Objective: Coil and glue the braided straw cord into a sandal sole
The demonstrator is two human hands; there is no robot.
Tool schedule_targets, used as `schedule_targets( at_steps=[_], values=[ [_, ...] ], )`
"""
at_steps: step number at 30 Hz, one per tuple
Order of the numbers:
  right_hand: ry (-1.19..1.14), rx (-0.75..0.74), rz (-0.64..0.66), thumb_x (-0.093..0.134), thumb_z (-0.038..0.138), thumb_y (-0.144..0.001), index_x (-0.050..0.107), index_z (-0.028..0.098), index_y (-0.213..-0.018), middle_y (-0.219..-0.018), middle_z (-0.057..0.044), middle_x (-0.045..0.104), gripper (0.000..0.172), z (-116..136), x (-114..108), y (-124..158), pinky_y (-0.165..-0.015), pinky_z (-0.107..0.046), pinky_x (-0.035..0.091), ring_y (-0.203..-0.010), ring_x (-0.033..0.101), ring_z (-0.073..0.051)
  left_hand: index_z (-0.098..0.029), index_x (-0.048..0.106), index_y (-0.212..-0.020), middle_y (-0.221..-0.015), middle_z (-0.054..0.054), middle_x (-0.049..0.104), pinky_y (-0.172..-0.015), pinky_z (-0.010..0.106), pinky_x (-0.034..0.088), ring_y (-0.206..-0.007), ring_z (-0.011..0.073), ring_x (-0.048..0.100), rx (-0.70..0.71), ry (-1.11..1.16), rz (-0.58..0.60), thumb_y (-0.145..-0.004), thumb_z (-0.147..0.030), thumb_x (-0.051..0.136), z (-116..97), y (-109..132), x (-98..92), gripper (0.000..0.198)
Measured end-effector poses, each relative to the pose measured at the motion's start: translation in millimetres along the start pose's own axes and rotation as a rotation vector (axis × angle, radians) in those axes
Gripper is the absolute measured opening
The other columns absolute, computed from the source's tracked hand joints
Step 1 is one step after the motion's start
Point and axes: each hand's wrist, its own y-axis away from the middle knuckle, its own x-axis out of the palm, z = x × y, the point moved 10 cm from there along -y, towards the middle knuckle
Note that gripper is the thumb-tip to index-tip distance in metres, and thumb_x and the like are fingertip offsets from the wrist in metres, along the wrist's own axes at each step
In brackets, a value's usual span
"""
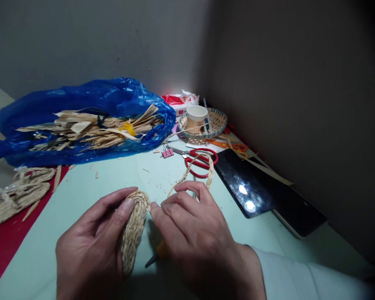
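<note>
A long oval piece of woven straw (pixel 133 233), shaped like a small sole, stands tilted in my left hand (pixel 96 237). The thumb lies on its face and the fingers are behind it. My right hand (pixel 190 225) is closed at the oval's upper right edge, thumb and finger pinched on a straw braid. That braid (pixel 210 168) loops up beyond the knuckles. Below the right palm shows a tool with a dark tip and yellow handle (pixel 162 249); whether the palm grips it is hidden.
Red-handled scissors (pixel 203 163) and a pink binder clip (pixel 168 153) lie ahead. A blue plastic bag (pixel 96 89) with straw bundles (pixel 106 127) is at back left. A paper cup (pixel 196 118) stands in a bamboo basket (pixel 220 121). Dark tablets (pixel 242 183) lie right, woven straw pieces (pixel 25 196) left.
</note>
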Motion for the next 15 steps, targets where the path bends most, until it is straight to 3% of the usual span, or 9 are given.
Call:
schedule_targets(
  at_steps=[8,15],
  values=[
    [-0.01,-0.004,0.017,0.053,0.002,-0.093,0.077,0.003,-0.092,-0.073,-0.007,0.077,0.023,1.9,3.7,1.8,-0.085,-0.043,0.05,-0.07,0.067,-0.018,-0.028,0.082,-0.098,-0.081,-0.004,0.082,-0.059,0.01,0.056,-0.07,0.0127,0.07,0.002,0.047,0.001,-0.064,-0.046,0.09,-0.3,3.2,2.2,0.039],
    [-0.004,-0.007,0.048,0.047,0.003,-0.096,0.074,0.005,-0.097,-0.076,-0.007,0.077,0.027,1.6,7.3,2.8,-0.087,-0.042,0.05,-0.073,0.066,-0.018,-0.028,0.082,-0.096,-0.079,-0.005,0.081,-0.059,0.011,0.055,-0.068,0.0122,0.07,0.039,0.031,-0.032,-0.064,-0.049,0.089,-1.9,5.1,0.3,0.039]
  ],
)
